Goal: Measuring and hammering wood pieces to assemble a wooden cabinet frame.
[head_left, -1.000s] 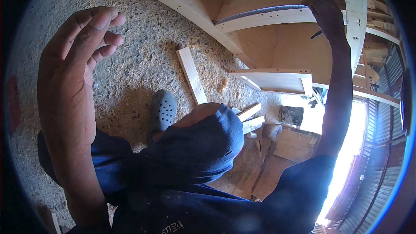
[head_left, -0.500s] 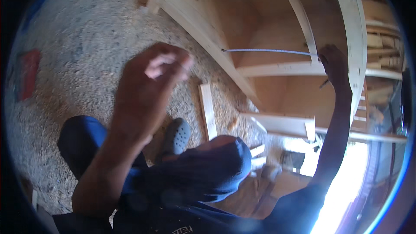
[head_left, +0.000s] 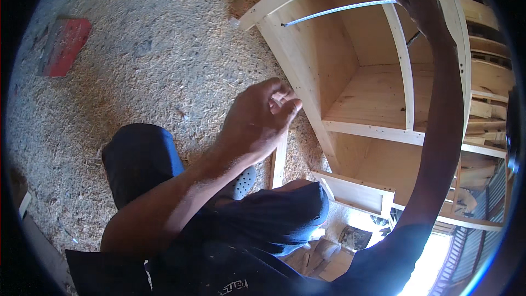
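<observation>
Here the right hand (head_left: 419, 5) is raised to the far upright of a bare wooden cabinet (head_left: 329, 71), its fingers closed on the end of a tape measure (head_left: 339, 10). The tape — a thin pale strip — runs level across the top compartment, from that hand to the inner face of the near side panel, where its tip touches the wood. Whether the case of the tape sits inside the fist cannot be told; the hand hides it.

The left hand (head_left: 260, 123) hovers just beside the front edge of the near side panel, not clearly touching it. Its fingers are curled in, thumb and forefinger pinched narrowly together; something small and pale may lie between them, but it is too blurred to name.

The cabinet lies tilted away, with a shelf (head_left: 372, 104) across its middle and a slim divider (head_left: 397, 49) standing above that shelf. Below the left hand a short plank (head_left: 278, 164) lies on the floor (head_left: 137, 77), which is thick with sawdust. A grey perforated clog (head_left: 244, 182) shows just beside the plank — partly hidden by the forearm. Far off to the left a flat red thing (head_left: 66, 44) lies in the sawdust, well apart from both hands.
</observation>
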Demonstrator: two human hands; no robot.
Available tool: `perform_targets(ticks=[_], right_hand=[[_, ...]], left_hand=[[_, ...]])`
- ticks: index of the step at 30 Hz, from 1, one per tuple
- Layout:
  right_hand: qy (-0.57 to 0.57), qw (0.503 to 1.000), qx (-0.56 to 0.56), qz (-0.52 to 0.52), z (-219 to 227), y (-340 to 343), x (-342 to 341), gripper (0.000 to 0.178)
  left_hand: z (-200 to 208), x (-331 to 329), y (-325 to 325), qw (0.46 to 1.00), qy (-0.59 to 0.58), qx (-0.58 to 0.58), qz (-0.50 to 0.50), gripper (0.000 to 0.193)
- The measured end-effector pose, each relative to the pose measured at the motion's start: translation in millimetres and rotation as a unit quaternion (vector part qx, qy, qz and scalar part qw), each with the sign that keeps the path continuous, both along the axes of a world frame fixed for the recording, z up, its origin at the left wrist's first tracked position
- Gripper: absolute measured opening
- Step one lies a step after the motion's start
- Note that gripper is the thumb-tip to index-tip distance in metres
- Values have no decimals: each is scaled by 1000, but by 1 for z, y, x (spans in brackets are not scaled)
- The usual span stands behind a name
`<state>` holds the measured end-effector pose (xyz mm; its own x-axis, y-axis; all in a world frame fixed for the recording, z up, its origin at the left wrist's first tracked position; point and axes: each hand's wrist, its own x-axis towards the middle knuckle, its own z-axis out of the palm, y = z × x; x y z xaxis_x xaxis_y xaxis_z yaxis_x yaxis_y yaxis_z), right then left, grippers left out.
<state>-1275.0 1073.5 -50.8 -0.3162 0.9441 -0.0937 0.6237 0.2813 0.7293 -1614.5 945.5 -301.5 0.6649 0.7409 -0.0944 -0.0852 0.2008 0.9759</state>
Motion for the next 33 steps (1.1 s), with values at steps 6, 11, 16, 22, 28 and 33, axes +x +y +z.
perform_targets(ticks=[6,11,16,22,28,33], right_hand=[[30,999,-11,-4,-22,50,-1,11],[38,999,-35,12,-26,67,-2,12],[54,997,-55,-24,-22,74,-5,11],[74,991,-96,-51,-20,83,-7,10],[51,994,-90,-40,-19,84,-4,10],[58,993,-91,-43,-20,84,-6,9]], left_hand=[[-3,-12,12,999,-10,-15,-41,28],[-6,-15,23,998,32,-19,-49,29],[-12,-13,25,999,26,6,-31,30],[-13,-10,26,998,29,34,-33,26],[-9,-12,28,998,34,-35,-37,25],[-9,-13,29,997,42,-34,-54,25]])
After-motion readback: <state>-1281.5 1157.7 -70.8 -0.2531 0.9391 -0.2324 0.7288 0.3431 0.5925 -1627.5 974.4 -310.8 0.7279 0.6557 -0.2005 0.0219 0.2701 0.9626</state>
